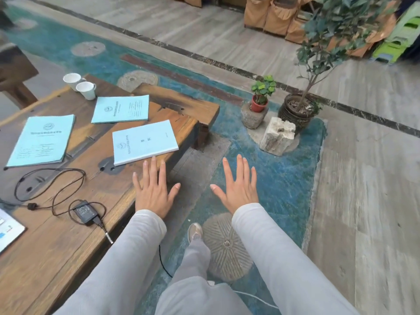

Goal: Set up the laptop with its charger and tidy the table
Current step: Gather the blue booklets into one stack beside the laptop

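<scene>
A black charger brick (pixel 84 211) lies on the wooden table (pixel 56 246) with its thin cable (pixel 48 178) looped to the left and its plug tip (pixel 108 238) near the table's edge. A corner of the laptop (pixel 6 233) shows at the far left. Three light-blue booklets lie on the table: one at the left (pixel 42 140), one further back (pixel 121 109), one near the right edge (pixel 144 142). My left hand (pixel 154 192) hovers spread over the table's right edge, holding nothing. My right hand (pixel 237 185) is spread over the floor beside the table.
Two white cups (pixel 79 85) stand at the table's far end. On the blue floor patch to the right are a small red-potted plant (pixel 260 98), a dark pot with a tree (pixel 297 112) and a stone block (pixel 277 135). A round stone stool (pixel 227 246) sits by my foot.
</scene>
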The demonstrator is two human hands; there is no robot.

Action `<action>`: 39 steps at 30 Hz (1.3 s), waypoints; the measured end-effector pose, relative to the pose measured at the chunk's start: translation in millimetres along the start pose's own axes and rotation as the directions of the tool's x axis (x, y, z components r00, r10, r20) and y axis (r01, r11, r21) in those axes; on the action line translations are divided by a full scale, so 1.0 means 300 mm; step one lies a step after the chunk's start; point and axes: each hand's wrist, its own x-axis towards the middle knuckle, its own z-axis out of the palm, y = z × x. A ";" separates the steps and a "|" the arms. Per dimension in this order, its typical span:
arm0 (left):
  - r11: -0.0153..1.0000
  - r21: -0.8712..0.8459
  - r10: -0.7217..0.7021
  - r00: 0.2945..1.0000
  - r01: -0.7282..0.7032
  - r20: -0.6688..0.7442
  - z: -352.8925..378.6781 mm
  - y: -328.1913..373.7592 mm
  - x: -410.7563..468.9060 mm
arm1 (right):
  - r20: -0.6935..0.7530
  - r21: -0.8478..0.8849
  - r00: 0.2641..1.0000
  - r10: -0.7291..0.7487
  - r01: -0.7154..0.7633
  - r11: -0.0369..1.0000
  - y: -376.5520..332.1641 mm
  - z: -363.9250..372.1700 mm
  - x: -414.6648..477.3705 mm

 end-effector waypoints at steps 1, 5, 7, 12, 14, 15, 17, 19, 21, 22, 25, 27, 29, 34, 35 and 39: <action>1.000 -0.005 -0.021 1.000 0.021 0.000 0.007 -0.017 0.034 | 0.001 -0.008 1.000 -0.017 0.017 1.000 -0.003 0.008 0.052; 0.991 -0.033 -0.132 0.991 0.133 0.017 0.020 -0.081 0.188 | 0.015 -0.030 0.997 -0.080 0.080 0.996 -0.040 0.035 0.282; 0.980 -0.038 -0.195 0.980 0.196 0.024 0.020 -0.119 0.273 | 0.029 -0.015 0.993 -0.117 0.117 0.993 -0.083 0.044 0.402; 0.936 -0.064 -0.342 0.938 0.345 0.056 0.026 -0.221 0.459 | 0.115 0.014 0.971 -0.208 0.207 0.978 -0.227 0.056 0.665; 0.913 -0.079 -0.396 0.916 0.400 0.059 0.023 -0.262 0.510 | 0.135 0.005 0.952 -0.275 0.277 0.961 -0.292 0.059 0.756; 0.899 -0.090 -0.423 0.904 0.428 0.068 0.020 -0.282 0.529 | 0.146 0.007 0.940 -0.307 0.309 0.951 -0.326 0.060 0.797; 0.867 -0.122 -0.476 0.875 0.484 0.087 0.015 -0.319 0.549 | 0.163 0.019 0.914 -0.371 0.373 0.928 -0.394 0.064 0.870; 0.830 -0.140 -0.532 0.842 0.539 0.089 0.022 -0.351 0.549 | 0.165 0.031 0.886 -0.433 0.434 0.900 -0.465 0.069 0.931; 0.791 -0.136 -0.586 0.802 0.597 0.113 0.035 -0.378 0.537 | 0.192 0.036 0.855 -0.481 0.484 0.875 -0.541 0.083 0.984; 0.769 -0.127 -0.612 0.779 0.626 0.135 0.044 -0.390 0.529 | 0.209 0.041 0.839 -0.503 0.506 0.861 -0.576 0.092 1.004; 0.691 -0.117 -0.688 0.699 0.713 0.198 0.078 -0.422 0.508 | 0.251 0.080 0.774 -0.582 0.582 0.809 -0.670 0.125 1.055; 0.639 -0.107 -0.730 0.644 0.762 0.227 0.091 -0.441 0.510 | 0.285 0.115 0.724 -0.628 0.625 0.772 -0.727 0.148 1.092; 0.591 -0.096 -0.765 0.594 0.801 0.248 0.101 -0.455 0.526 | 0.321 0.142 0.673 -0.666 0.661 0.737 -0.776 0.173 1.131; 0.442 -0.113 -0.843 0.455 0.890 0.286 0.093 -0.516 0.621 | 0.396 0.180 0.540 -0.743 0.747 0.639 -0.891 0.221 1.264; 0.409 -0.133 -0.857 0.430 0.903 0.286 0.084 -0.532 0.642 | 0.412 0.205 0.506 -0.758 0.758 0.618 -0.918 0.225 1.298; 0.284 -0.259 -0.895 0.352 0.923 0.275 0.053 -0.606 0.712 | 0.503 0.372 0.409 -0.761 0.692 0.618 -1.050 0.221 1.420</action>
